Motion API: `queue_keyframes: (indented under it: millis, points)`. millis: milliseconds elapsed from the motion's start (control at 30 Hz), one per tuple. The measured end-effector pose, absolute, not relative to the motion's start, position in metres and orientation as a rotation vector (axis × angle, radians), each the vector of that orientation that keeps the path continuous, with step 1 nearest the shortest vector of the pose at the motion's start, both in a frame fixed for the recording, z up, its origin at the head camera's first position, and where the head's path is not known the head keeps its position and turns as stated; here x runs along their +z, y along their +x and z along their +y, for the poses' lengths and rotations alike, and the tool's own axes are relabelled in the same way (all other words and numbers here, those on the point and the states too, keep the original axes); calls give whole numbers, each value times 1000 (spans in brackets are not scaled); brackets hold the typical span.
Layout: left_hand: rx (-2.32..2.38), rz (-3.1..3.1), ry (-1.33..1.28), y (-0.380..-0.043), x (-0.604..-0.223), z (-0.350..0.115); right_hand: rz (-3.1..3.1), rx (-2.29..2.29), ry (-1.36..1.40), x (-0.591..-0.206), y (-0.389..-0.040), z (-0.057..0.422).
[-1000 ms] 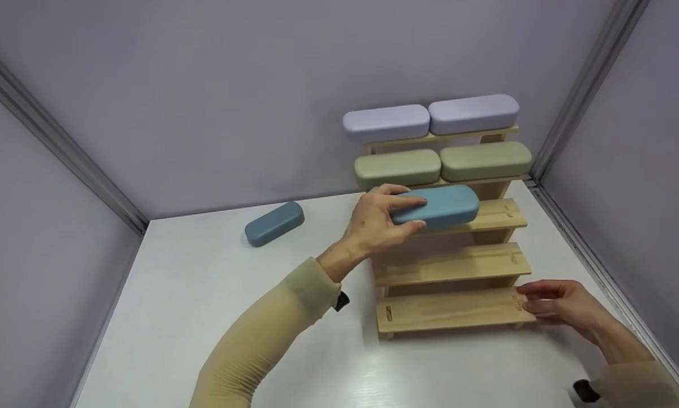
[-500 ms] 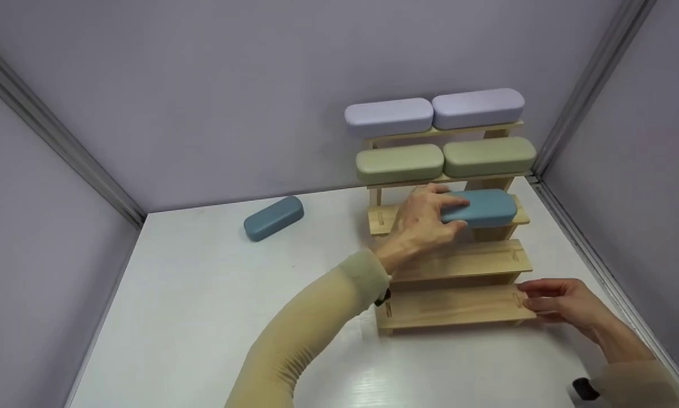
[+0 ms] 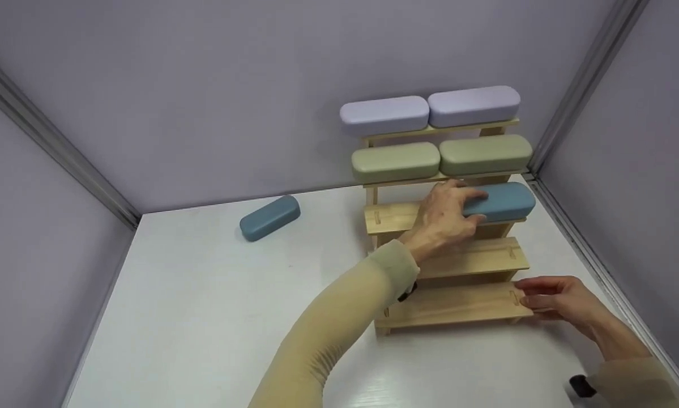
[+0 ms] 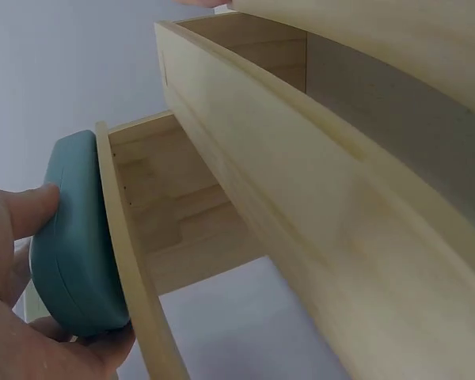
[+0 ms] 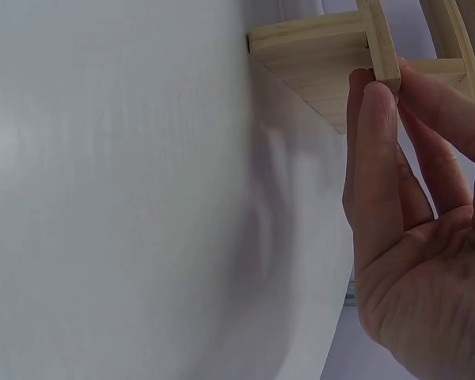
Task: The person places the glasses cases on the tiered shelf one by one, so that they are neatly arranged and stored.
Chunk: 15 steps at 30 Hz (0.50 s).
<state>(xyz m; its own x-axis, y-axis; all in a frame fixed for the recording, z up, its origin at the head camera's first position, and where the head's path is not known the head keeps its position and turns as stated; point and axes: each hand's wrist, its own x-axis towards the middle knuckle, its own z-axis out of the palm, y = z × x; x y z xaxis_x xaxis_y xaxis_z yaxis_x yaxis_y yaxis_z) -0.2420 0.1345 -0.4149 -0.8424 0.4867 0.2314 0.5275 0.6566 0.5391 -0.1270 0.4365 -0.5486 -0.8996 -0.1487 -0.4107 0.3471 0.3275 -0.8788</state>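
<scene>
My left hand (image 3: 447, 218) grips the left end of a blue glasses case (image 3: 503, 202), thumb on its near side and fingers over the top. The case sits at the right end of the middle step of a wooden tiered rack (image 3: 447, 306). In the left wrist view the blue case (image 4: 77, 237) lies against the step's edge, with the left thumb (image 4: 33, 210) on it. My right hand (image 3: 566, 303) pinches the right end of the lowest step; the right wrist view shows the fingers (image 5: 380, 158) at that board end (image 5: 386, 63).
Two lilac cases (image 3: 384, 115) (image 3: 475, 106) stand on the top step and two green cases (image 3: 396, 161) (image 3: 486, 154) on the one below. Another blue case (image 3: 270, 218) lies on the white table (image 3: 203, 294) at the left. Grey walls (image 3: 231, 102) enclose the back and sides.
My left hand has carried the blue case rightward along the middle step to its right end. The right hand has stayed at the lowest step.
</scene>
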Motion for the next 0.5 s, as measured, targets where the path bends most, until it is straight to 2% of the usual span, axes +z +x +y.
queue_keyframes:
  millis: [500]
  points:
    - [-913,-2771,-912,-242,-421,133,2152,-1625,169,-547,-124,437]
